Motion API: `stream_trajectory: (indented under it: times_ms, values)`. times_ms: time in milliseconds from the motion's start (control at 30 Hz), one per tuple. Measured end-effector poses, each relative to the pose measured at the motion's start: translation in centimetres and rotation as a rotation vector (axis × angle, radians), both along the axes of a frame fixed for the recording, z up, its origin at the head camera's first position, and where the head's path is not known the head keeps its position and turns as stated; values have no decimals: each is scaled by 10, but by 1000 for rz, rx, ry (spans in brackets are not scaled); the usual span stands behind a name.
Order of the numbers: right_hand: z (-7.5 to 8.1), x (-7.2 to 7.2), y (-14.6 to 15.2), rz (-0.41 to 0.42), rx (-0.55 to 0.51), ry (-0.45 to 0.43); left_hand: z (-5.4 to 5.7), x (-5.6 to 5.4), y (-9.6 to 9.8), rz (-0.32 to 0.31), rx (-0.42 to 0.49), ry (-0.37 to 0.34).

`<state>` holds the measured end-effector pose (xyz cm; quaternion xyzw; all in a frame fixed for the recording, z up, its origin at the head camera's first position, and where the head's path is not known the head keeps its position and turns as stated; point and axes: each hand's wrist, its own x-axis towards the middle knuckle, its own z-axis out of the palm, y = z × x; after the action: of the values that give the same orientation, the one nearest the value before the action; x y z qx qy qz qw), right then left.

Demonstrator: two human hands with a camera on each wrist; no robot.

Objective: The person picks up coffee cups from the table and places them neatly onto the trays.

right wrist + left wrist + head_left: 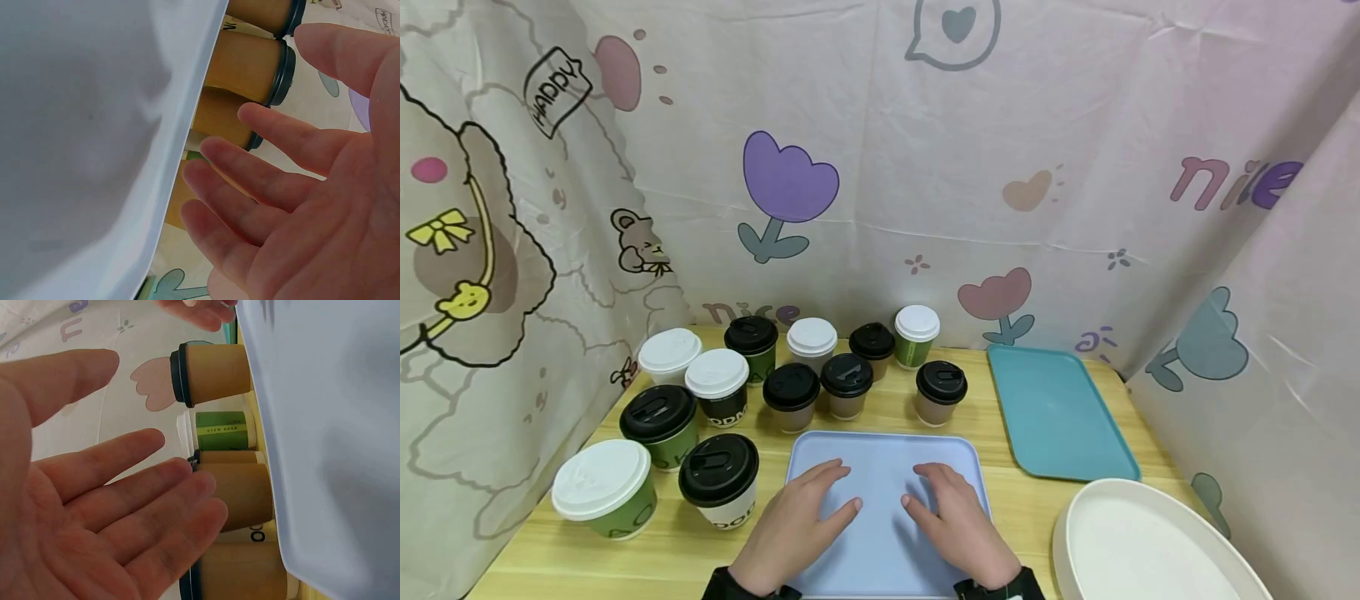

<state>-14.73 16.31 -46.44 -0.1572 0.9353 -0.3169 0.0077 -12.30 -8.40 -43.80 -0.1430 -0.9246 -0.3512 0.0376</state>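
The left hand (805, 525) and the right hand (958, 525) are positioned apart above the light blue tray (883, 475), palms turned inward, fingers relaxed and loosely spread, gripping nothing; the tray lies flat on the wood-grain table (981, 417) directly before the person. Beyond the tray and to its left stand twelve upright cups (847, 387), seven with black lids (658, 411) and five with white lids (601, 477), and I cannot see their contents. A teal tray (1063, 417) and a white basin (1157, 550) occupy the right side.

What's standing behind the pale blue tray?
Behind the pale blue tray stand three black-lidded brown cups, then others, including a white-lidded green cup. The front ones partly hide some behind; lids cover their insides.
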Motion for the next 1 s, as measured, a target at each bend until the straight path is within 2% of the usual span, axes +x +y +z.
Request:
stream_trajectory:
  times_ms: [133,267,433,567,733,833,1000]
  values:
    - [0,1,1,4,3,-16,1,3,-3,38,-8,34]
    - [2,3,4,-4,9,-23,4,8,-7,80,2,32]
    - [8,6,14,-62,-1,-53,13,18,-14,127,69,28]
    - [11,9,28,-150,13,-75,21,26,-24,184,100,120]
    - [6,13,47,-257,54,-14,30,35,-39,274,75,263]
    - [0,16,58,-306,64,19,35,40,-48,332,54,298]
    - [-9,18,70,-386,65,-8,40,43,-59,414,94,350]
